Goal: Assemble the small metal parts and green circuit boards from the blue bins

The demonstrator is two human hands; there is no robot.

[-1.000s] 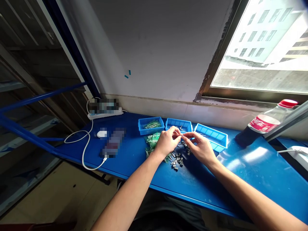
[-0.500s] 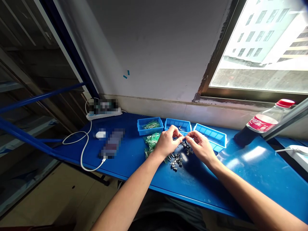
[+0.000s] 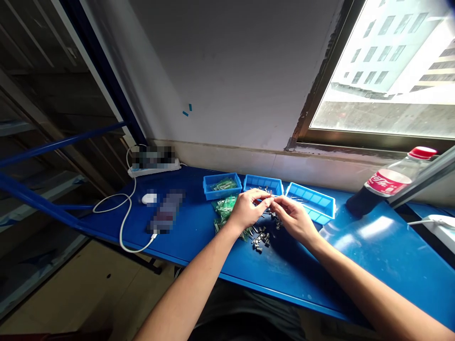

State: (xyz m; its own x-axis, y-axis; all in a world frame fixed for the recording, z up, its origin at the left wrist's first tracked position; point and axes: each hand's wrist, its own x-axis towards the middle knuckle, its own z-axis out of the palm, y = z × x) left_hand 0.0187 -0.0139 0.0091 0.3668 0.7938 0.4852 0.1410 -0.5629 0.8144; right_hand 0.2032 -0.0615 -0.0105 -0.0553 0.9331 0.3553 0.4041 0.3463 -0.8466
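Over the blue table, my left hand (image 3: 248, 207) and my right hand (image 3: 294, 217) meet fingertip to fingertip. Both are closed in a pinch; whatever lies between the fingers is too small to make out. Below them is a loose pile of small dark metal pieces with round heads (image 3: 261, 240), partly covered by my hands. Green-tinted packets (image 3: 225, 206) of thin pieces lie beside my left wrist. Just beyond my fingertips stands the middle blue bin (image 3: 263, 181), with a few small pieces inside.
A left blue bin (image 3: 222, 185) holds green packets, and a right blue bin (image 3: 313, 201) holds thin pieces. Cola bottle (image 3: 386, 184) leans at right by a grey bar. Left on the table (image 3: 199, 227) are a blurred phone-like object (image 3: 166, 211), white cable (image 3: 128, 220) and power strip (image 3: 154, 168).
My left fingers have lowered and stretched further towards the right hand. The right fingers have curled down slightly. The fingertips stay together over the pile.
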